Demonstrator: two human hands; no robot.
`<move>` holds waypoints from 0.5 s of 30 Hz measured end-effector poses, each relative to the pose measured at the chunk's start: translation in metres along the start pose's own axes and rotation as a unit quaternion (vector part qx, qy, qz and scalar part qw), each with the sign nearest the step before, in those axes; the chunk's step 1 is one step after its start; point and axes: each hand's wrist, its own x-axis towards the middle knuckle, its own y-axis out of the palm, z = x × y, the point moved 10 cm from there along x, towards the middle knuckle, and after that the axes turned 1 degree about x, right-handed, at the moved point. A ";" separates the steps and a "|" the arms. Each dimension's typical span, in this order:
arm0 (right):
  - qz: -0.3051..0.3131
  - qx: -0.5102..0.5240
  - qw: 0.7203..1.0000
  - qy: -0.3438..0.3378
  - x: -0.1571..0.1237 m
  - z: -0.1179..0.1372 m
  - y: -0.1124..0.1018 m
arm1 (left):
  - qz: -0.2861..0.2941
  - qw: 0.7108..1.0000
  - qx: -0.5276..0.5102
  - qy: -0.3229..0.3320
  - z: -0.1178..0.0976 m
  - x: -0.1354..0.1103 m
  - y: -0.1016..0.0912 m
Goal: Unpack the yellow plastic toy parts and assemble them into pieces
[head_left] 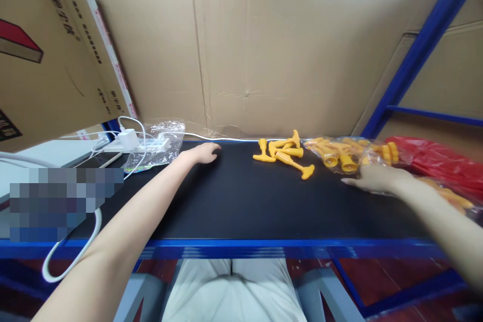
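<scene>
My left hand (204,153) rests on the black mat (241,201) at its far edge, fingers curled loosely, holding nothing that I can see. A clear empty plastic bag (156,148) lies just left of it. My right hand (372,178) lies flat, fingers stretched out, on the edge of a clear bag of yellow plastic parts (347,153). Several loose yellow parts (285,153) lie on the mat between the two hands, closer to the right hand.
A white charger and power strip with cables (126,141) sit at the left behind the bag. Red plastic bags (437,158) lie at the right. Cardboard sheets (264,55) wall the back. A blue shelf rail (241,249) runs along the front edge.
</scene>
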 end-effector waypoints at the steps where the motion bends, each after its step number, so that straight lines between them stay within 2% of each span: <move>1: -0.006 -0.031 0.999 0.015 -0.006 -0.001 0.002 | -0.015 1.000 -0.007 0.005 0.000 0.000 0.000; 4: -0.074 -0.082 0.993 0.045 -0.022 -0.004 -0.008 | -0.038 0.999 -0.019 0.015 0.002 -0.002 0.002; 7: -0.108 -0.086 0.990 0.027 -0.030 -0.002 -0.012 | -0.054 0.998 -0.018 0.016 0.003 -0.003 0.000; 9: -0.159 -0.072 0.984 0.020 -0.036 -0.002 -0.019 | -0.070 0.997 -0.019 0.018 -0.002 -0.003 -0.008; 11: -0.198 -0.037 0.979 -0.022 -0.041 0.002 -0.024 | -0.083 0.996 -0.024 0.027 -0.012 -0.005 -0.016; 13: -0.186 0.040 0.977 -0.095 -0.043 0.007 -0.022 | -0.085 0.995 -0.024 0.040 -0.025 -0.007 -0.023; 15: -0.164 0.143 0.967 -0.131 -0.041 -0.001 -0.023 | -0.085 0.995 -0.014 0.058 -0.040 -0.010 -0.029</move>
